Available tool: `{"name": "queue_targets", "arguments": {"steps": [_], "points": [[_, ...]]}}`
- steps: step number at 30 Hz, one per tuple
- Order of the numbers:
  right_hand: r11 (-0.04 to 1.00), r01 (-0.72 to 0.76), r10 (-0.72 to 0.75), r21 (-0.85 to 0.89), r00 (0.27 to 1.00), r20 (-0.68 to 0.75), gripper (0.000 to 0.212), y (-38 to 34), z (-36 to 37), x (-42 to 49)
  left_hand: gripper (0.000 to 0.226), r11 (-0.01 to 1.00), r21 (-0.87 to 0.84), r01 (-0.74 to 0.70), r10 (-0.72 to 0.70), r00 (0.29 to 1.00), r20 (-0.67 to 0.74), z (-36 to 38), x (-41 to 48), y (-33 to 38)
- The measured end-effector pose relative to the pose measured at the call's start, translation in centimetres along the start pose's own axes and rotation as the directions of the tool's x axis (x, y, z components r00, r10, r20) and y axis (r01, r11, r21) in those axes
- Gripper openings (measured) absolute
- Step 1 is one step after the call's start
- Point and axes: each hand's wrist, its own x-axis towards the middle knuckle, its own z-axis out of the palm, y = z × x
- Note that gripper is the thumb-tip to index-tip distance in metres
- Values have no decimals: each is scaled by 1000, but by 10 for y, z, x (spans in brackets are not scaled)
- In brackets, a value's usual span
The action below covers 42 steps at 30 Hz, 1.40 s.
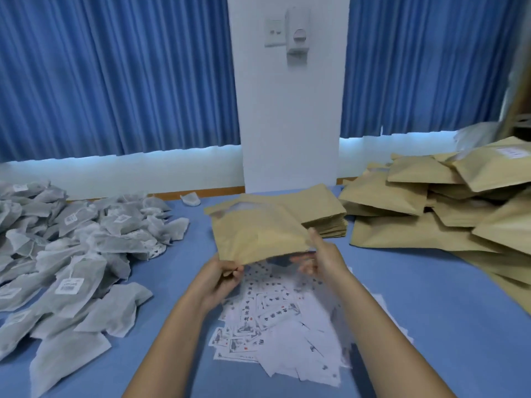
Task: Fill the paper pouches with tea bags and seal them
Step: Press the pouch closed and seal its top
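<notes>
So the kraft paper pouch is held up over the blue table, mouth facing away with something white showing inside. The left hand pinches its near corner. The right hand has its thumb at the right edge, but the fingers are blurred, so I can't tell if it's gripping. It looks filled and about to be sealed, so the mouth needs flattening square. Tea bags are heaped on the left, an empty pouch stack sits behind, and printed slips lie underneath.
</notes>
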Motion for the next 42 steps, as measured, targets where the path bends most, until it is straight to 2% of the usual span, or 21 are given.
{"name": "queue_targets", "arguments": {"steps": [3, 5, 8, 12, 16, 19, 22, 24, 27, 29, 31, 33, 35, 40, 42], "points": [[997, 26, -16, 67, 988, -157, 10, -8, -35, -20, 39, 974, 212, -73, 50, 993, 110, 40, -6, -12], [984, 82, -38, 159, 965, -260, 11, -14, -61, -34, 42, 952, 287, -110, 62, 983, 171, 72, -4, -26], [944, 203, -79, 261, 906, -417, 18, -24, -106, -54, 36, 948, 288, -138, 61, 964, 260, 121, -1, -48], [851, 359, -84, 383, 813, -576, 14, -42, -179, -83, 36, 938, 302, -168, 37, 918, 395, 196, -4, -81], [773, 511, -117, 376, 697, -707, 25, -66, -240, -108, 30, 947, 289, -144, -3, 891, 454, 265, -3, -106], [708, 601, -124, 370, 622, -773, 27, -79, -281, -124, 31, 952, 293, -89, -61, 883, 466, 313, -1, -121], [655, 662, -98, 363, 551, -829, 23, -88, -319, -138, 35, 932, 348, -104, -92, 860, 503, 361, -5, -139], [627, 693, -69, 355, 504, -861, 24, -98, -343, -147, 37, 932, 341, -124, -77, 851, 520, 397, -13, -151], [574, 740, -25, 350, 444, -896, 30, -122, -381, -158, 32, 961, 243, -132, -29, 826, 562, 454, -31, -166], [515, 774, -41, 367, 450, -892, 30, -141, -403, -164, 31, 973, 203, -111, -47, 766, 641, 484, -44, -172], [488, 777, -101, 399, 504, -858, 25, -155, -419, -169, 39, 972, 224, -63, -115, 709, 696, 502, -53, -182], [497, 740, -165, 453, 593, -788, 23, -158, -429, -170, 55, 943, 330, -39, -206, 711, 672, 508, -60, -197], [563, 677, -181, 474, 660, -729, 20, -152, -435, -166, 57, 894, 446, -54, -275, 719, 638, 503, -63, -213], [665, 568, -101, 486, 712, -695, 8, -116, -429, -147, 38, 812, 578, -77, -361, 712, 602, 477, -55, -230], [696, 521, -79, 495, 739, -669, 7, -106, -417, -137, 42, 801, 593, -80, -367, 718, 592, 466, -50, -229]]}}
